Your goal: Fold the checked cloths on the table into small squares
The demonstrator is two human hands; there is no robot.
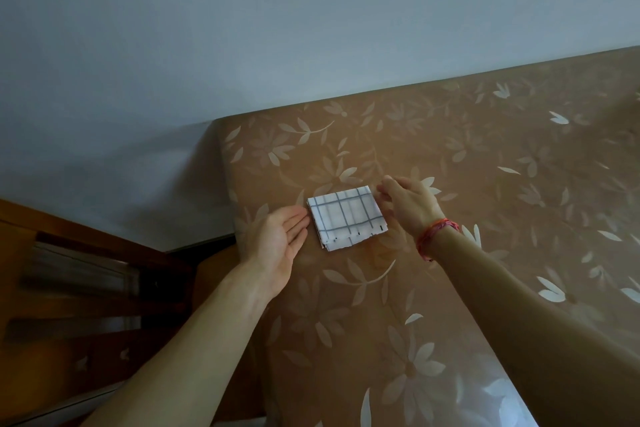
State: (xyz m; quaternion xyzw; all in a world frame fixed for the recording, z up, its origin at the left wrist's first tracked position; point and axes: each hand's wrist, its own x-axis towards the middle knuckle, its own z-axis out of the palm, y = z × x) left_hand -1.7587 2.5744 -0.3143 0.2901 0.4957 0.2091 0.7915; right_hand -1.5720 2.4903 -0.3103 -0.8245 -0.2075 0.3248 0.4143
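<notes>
Only one checked cloth [346,217] is in play on my feed. It's white with grey-blue lines, folded down to a small thick packet, roughly rectangular and a bit skewed. It's lying flat on the desk [485,184], which has a shiny brown cover with pale flowers and leaves. The cloth sits toward the desk's left end. The stacked layers stick out unevenly along its near edge, and there are a few little dark marks there.

The left hand [277,246] is on the cloth's left side, palm turned up and inward, fingers [298,218] straight and together with nothing in them. Their tips are right at the cloth's left edge, touching or as good as; I can't call it from this angle.

The right hand [408,204] is at the cloth's far right corner, back of the hand toward me. Its fingers [388,184] are loosely bent and released, not gripping anything. The tips are just beside that corner, and I can't tell whether they brush it. So the cloth lies between the two hands, with neither one holding it.

There's a red braided bracelet [438,236] on the right wrist. Behind the desk is a plain grey-blue wall [242,28], and lower down on the left there's some dark wooden furniture [69,288], which is blurry.
</notes>
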